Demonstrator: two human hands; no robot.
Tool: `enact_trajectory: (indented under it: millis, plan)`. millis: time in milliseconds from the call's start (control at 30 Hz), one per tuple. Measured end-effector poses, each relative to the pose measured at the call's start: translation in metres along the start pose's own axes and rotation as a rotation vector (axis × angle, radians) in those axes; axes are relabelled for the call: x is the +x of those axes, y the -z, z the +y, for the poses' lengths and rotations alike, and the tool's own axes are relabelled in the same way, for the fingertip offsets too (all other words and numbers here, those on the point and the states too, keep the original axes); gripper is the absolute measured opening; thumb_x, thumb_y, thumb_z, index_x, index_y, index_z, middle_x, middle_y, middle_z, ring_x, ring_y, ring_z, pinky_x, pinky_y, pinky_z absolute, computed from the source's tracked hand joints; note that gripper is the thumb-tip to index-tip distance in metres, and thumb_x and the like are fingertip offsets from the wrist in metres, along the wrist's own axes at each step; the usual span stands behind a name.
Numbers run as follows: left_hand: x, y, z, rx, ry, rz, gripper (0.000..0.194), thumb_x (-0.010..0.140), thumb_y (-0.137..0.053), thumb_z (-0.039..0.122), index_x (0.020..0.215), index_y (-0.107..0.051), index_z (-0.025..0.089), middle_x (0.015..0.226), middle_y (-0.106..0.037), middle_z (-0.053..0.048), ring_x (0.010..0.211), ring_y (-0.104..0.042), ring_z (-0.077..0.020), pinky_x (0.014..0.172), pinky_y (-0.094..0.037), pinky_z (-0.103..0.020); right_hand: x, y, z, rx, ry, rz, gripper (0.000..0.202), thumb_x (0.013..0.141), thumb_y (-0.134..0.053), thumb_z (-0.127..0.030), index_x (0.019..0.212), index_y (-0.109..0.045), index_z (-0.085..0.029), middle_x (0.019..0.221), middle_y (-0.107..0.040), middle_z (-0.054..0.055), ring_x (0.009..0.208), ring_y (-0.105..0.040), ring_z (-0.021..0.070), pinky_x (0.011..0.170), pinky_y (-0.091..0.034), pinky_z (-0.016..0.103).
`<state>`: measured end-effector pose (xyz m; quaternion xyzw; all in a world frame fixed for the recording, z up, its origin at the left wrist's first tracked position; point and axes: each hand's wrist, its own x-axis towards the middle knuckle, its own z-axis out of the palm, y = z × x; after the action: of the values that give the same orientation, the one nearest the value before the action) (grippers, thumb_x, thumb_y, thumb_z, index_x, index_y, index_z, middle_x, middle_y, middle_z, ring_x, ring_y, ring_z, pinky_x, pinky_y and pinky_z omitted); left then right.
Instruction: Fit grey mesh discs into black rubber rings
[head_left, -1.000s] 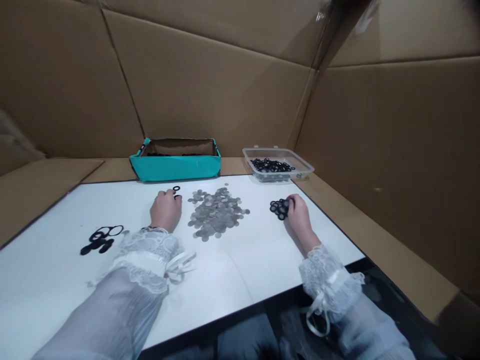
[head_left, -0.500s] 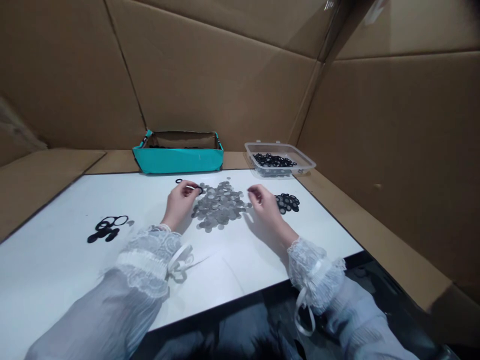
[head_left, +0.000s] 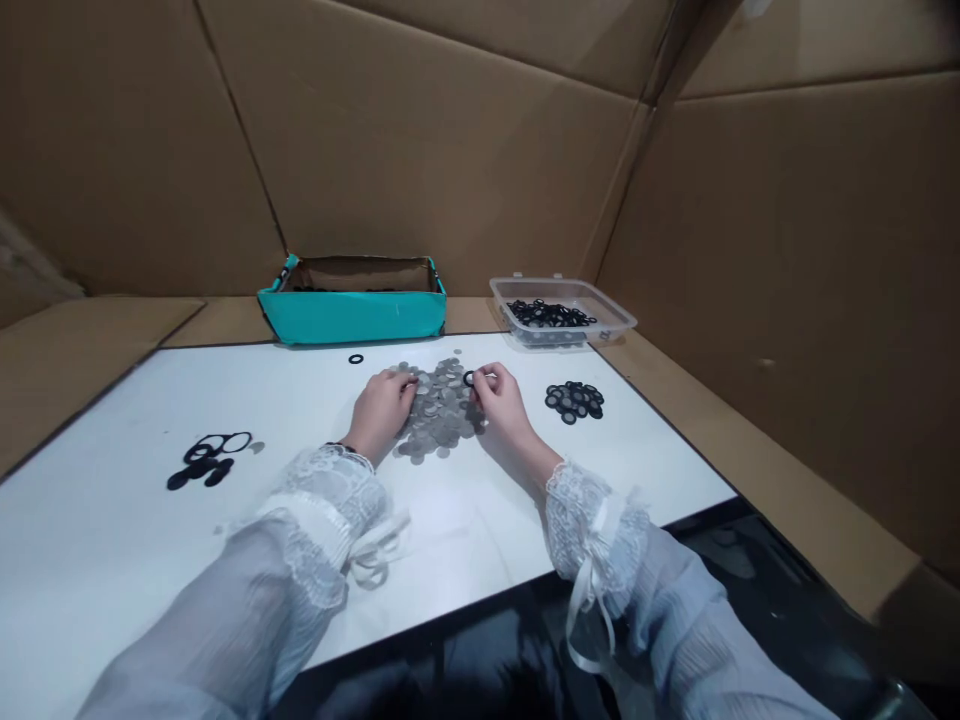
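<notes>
A heap of small grey discs (head_left: 442,410) lies spread in the middle of the white tabletop. My left hand (head_left: 382,408) is at the heap's left side, its fingertips closed together down at the discs; what they pinch, if anything, is hidden. Over the heap's right edge, my right hand (head_left: 501,400) is closed, with a black ring (head_left: 469,379) pinched between thumb and fingers. To the right of that hand sits a cluster of black rings with grey centres (head_left: 574,402). One loose black ring (head_left: 356,359) lies beyond my left hand.
A turquoise-fronted box (head_left: 352,318) stands at the table's back edge. Beside it, a clear plastic tub (head_left: 611,318) holds many black rings. Several black rings and pieces (head_left: 202,462) lie at the left. Cardboard walls (head_left: 465,170) enclose the back and right.
The black ring has passed from my left hand to my right. My left hand has moved right onto the discs, and my right hand has shifted left to the heap.
</notes>
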<state>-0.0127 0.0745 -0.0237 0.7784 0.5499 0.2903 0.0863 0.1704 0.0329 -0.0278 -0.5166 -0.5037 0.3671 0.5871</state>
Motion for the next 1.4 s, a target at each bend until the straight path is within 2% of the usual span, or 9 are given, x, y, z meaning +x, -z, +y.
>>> enact_trajectory:
  millis: [133,300,533,767,967,1100,1233,1400]
  plan:
    - [0.003,-0.008,0.003,0.038,-0.055,-0.035,0.025,0.081,-0.048,0.027,0.087,-0.072,0.020,0.094,-0.067,-0.013,0.099,-0.058,-0.0311,0.090,-0.044,-0.041,0.001,-0.002,0.001,-0.016,0.030,-0.011,0.020,0.079,-0.053,-0.041,0.076,-0.047,-0.022,0.054,-0.053,-0.005,0.050,-0.048,0.0112,0.048,-0.035,0.022]
    - [0.002,-0.007,-0.001,0.025,-0.088,-0.037,0.025,0.081,-0.045,0.027,0.084,-0.068,0.019,0.091,-0.067,-0.011,0.095,-0.060,-0.0294,0.087,-0.046,-0.040,-0.002,-0.003,0.002,-0.028,0.051,-0.021,0.019,0.079,-0.052,-0.040,0.076,-0.047,-0.022,0.054,-0.052,-0.005,0.051,-0.050,0.0119,0.051,-0.036,0.023]
    - [0.006,-0.010,-0.001,0.019,-0.039,-0.006,0.027,0.086,-0.037,0.026,0.090,-0.061,0.016,0.091,-0.067,-0.014,0.092,-0.062,-0.0299,0.085,-0.046,-0.040,-0.004,-0.006,0.005,-0.041,0.052,-0.066,0.018,0.080,-0.050,-0.037,0.073,-0.051,-0.020,0.055,-0.054,-0.003,0.051,-0.050,0.0117,0.052,-0.038,0.023]
    - [0.002,-0.010,0.000,-0.043,-0.011,0.007,0.023,0.085,-0.040,0.026,0.094,-0.059,0.018,0.094,-0.069,-0.011,0.089,-0.064,-0.0261,0.082,-0.047,-0.035,-0.004,-0.005,0.004,-0.036,0.022,-0.072,0.017,0.079,-0.054,-0.035,0.073,-0.054,-0.019,0.055,-0.057,-0.003,0.050,-0.051,0.0114,0.050,-0.040,0.023]
    - [-0.005,-0.002,0.004,-0.291,0.097,0.003,0.018,0.073,-0.056,0.031,0.079,-0.068,0.018,0.076,-0.069,-0.006,0.070,-0.061,-0.0207,0.073,-0.046,-0.032,-0.006,-0.004,0.000,0.036,-0.087,-0.078,0.016,0.076,-0.060,-0.033,0.070,-0.056,-0.018,0.057,-0.061,0.000,0.045,-0.052,0.0106,0.046,-0.040,0.022]
    - [-0.008,0.001,0.010,-0.503,0.243,0.073,0.023,0.065,-0.064,0.035,0.078,-0.070,0.017,0.065,-0.063,-0.002,0.063,-0.055,-0.0182,0.065,-0.043,-0.031,-0.006,-0.002,-0.001,0.067,-0.078,-0.078,0.017,0.073,-0.064,-0.034,0.071,-0.061,-0.017,0.058,-0.063,0.001,0.048,-0.052,0.0111,0.046,-0.040,0.023]
    - [-0.012,0.004,0.020,-0.847,0.354,0.036,0.030,0.060,-0.072,0.038,0.080,-0.067,0.016,0.073,-0.066,-0.003,0.069,-0.059,-0.0188,0.065,-0.046,-0.032,-0.004,-0.001,-0.001,0.110,-0.118,-0.089,0.020,0.069,-0.069,-0.035,0.068,-0.062,-0.016,0.059,-0.064,0.002,0.048,-0.051,0.0108,0.046,-0.039,0.023]
    - [-0.021,0.006,0.035,-0.884,0.287,-0.047,0.033,0.060,-0.073,0.038,0.082,-0.068,0.014,0.083,-0.072,-0.008,0.080,-0.064,-0.0232,0.075,-0.049,-0.036,-0.005,-0.004,-0.005,0.172,-0.191,-0.195,0.022,0.064,-0.074,-0.034,0.064,-0.061,-0.016,0.057,-0.062,0.002,0.049,-0.051,0.0102,0.049,-0.042,0.024]
